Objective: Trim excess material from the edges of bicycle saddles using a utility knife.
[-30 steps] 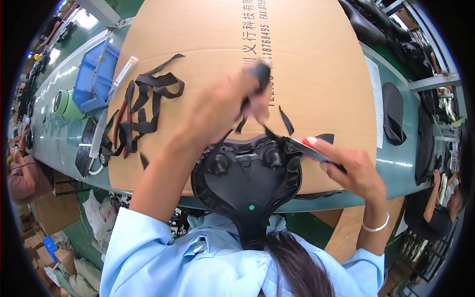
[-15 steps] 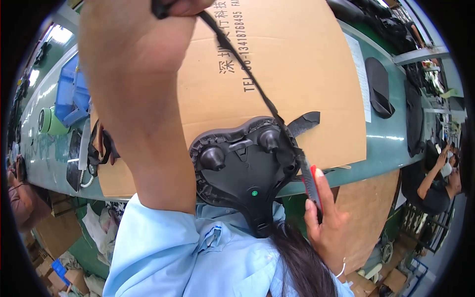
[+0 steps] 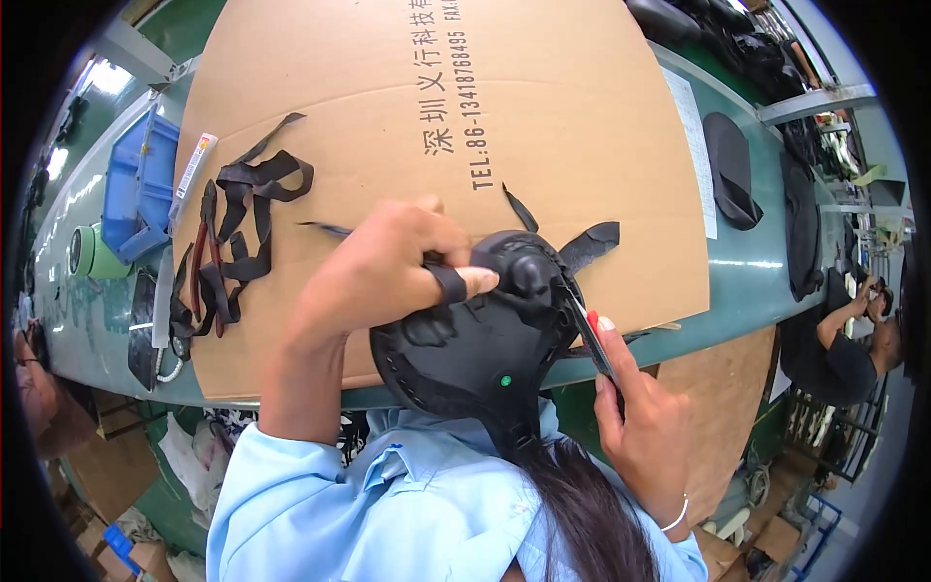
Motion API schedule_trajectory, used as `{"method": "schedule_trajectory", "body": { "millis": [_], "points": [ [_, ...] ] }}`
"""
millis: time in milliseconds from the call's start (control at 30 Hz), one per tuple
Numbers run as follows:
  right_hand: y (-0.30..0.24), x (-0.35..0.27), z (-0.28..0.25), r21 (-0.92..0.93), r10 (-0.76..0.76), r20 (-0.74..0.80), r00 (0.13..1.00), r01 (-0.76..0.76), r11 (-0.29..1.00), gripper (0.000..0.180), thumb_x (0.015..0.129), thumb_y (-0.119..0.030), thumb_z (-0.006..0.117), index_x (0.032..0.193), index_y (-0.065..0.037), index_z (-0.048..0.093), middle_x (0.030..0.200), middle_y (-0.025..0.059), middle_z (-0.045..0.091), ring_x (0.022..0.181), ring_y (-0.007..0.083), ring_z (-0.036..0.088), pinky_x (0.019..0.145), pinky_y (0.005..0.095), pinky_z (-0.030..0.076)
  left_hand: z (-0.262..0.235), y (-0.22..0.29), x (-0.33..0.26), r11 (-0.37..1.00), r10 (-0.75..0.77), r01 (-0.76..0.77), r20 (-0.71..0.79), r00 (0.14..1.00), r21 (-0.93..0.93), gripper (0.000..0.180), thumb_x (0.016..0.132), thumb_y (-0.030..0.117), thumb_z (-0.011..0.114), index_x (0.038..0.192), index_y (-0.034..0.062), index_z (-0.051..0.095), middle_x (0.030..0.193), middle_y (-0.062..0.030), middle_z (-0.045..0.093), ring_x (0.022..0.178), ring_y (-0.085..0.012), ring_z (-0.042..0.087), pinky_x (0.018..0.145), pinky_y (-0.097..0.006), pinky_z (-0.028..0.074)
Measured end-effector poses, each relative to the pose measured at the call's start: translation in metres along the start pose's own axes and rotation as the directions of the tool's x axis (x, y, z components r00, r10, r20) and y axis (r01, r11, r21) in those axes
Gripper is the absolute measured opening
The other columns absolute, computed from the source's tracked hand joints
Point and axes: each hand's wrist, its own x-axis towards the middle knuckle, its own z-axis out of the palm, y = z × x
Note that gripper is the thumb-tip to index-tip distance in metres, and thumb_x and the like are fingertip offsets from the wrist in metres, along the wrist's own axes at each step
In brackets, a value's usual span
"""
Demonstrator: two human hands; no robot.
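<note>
A black bicycle saddle (image 3: pixel 456 373) lies underside up at the near edge of the cardboard, its narrow nose pointing toward my body. My left hand (image 3: pixel 383 262) is closed on a black strip (image 3: pixel 448 283) over the left part of the saddle's wide end; one tail pokes out beyond the knuckles. My right hand (image 3: pixel 642 427) grips a utility knife (image 3: pixel 595 347) with a red slider. Its blade end meets the right rim of the saddle. Just past that rim rests a cut black scrap (image 3: pixel 590 244), with a smaller black sliver (image 3: pixel 521 208) farther off.
Printed cardboard (image 3: pixel 582 126) covers the green table (image 3: pixel 752 267). On its left lie tangled black strips (image 3: pixel 260 223) and red-handled pliers (image 3: pixel 199 257). Beyond are a blue bin (image 3: pixel 141 184) and a green roll (image 3: pixel 85 252). A black saddle cover (image 3: pixel 729 165) lies right; a co-worker (image 3: pixel 834 349) sits there.
My left hand has come down from high above the cardboard to the saddle, and the strip that was stretched taut is now bunched by it. The knife stays at the right rim, slightly turned.
</note>
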Motion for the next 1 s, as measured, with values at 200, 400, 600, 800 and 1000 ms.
{"method": "schedule_trajectory", "body": {
  "millis": [200, 400, 600, 800, 1000],
  "points": [
    [0.0, -0.005, 0.008, 0.249, 0.011, -0.102, 0.995, 0.015, 0.968, 0.055, 0.083, -0.003, 0.062, 0.136, -0.015, 0.052, 0.083, 0.0165, 0.067, 0.059, 0.0325, 0.062, 0.054, 0.0386, 0.045, -0.011, 0.025, -0.011, 0.924, -0.326, 0.272, -0.18, 0.928, -0.27, 0.036, 0.075, 0.027, 0.08, 0.06, 0.0008, 0.06, 0.051, -0.0012, 0.049, 0.056, -0.0099, 0.048, 0.052, -0.03, 0.038],
    [-0.012, 0.001, 0.0, 0.081, -0.022, -0.051, 0.998, 0.026, 0.996, 0.054, 0.084, -0.002, 0.061, 0.136, -0.013, 0.052, 0.082, 0.0183, 0.067, 0.06, 0.0329, 0.064, 0.056, 0.0401, 0.047, -0.011, 0.01, -0.01, 0.998, -0.02, 0.018, 0.037, 0.999, 0.056, 0.038, 0.076, 0.021, 0.07, 0.054, 0.0032, 0.045, 0.054, -0.0048, 0.034, 0.063, -0.02, 0.039, 0.06, -0.033, 0.034],
    [-0.004, -0.023, 0.023, 0.188, -0.069, -0.095, 0.993, 0.086, 0.978, 0.059, 0.084, -0.008, 0.065, 0.14, -0.012, 0.047, 0.066, 0.0126, 0.061, 0.051, 0.0283, 0.059, 0.047, 0.0384, 0.045, 0.0, -0.016, -0.005, 0.295, -0.367, -0.366, -0.459, 0.809, -0.882, 0.012, 0.072, 0.007, 0.061, 0.061, 0.0047, 0.057, 0.067, -0.0073, 0.059, 0.068, -0.0196, 0.052, 0.07, -0.034, 0.042],
    [0.014, -0.031, 0.052, 0.728, 0.091, 0.051, 0.995, -0.099, 0.678, 0.064, 0.081, -0.01, 0.071, 0.138, -0.002, 0.042, 0.112, 0.016, 0.066, 0.076, 0.0229, 0.069, 0.071, 0.0317, 0.055, -0.029, -0.021, -0.035, 0.687, -0.279, -0.434, -0.763, 0.584, -0.583, 0.018, 0.079, 0.009, 0.064, 0.095, 0.002, 0.061, 0.091, -0.0133, 0.061, 0.084, -0.0289, 0.06, 0.087, -0.039, 0.046],
    [0.001, 0.074, 0.081, 0.911, 0.031, -0.165, 0.986, 0.14, 0.388, 0.066, 0.076, -0.01, 0.078, 0.13, 0.0, 0.042, 0.09, 0.0017, 0.051, 0.078, 0.0095, 0.05, 0.074, 0.0234, 0.044, -0.019, -0.022, -0.046, 0.956, -0.253, 0.293, -0.463, 0.849, 0.017, 0.057, 0.075, 0.004, 0.071, 0.126, 0.0037, 0.046, 0.124, -0.0174, 0.056, 0.113, -0.0266, 0.053, 0.098, -0.034, 0.04]
  ]
}}
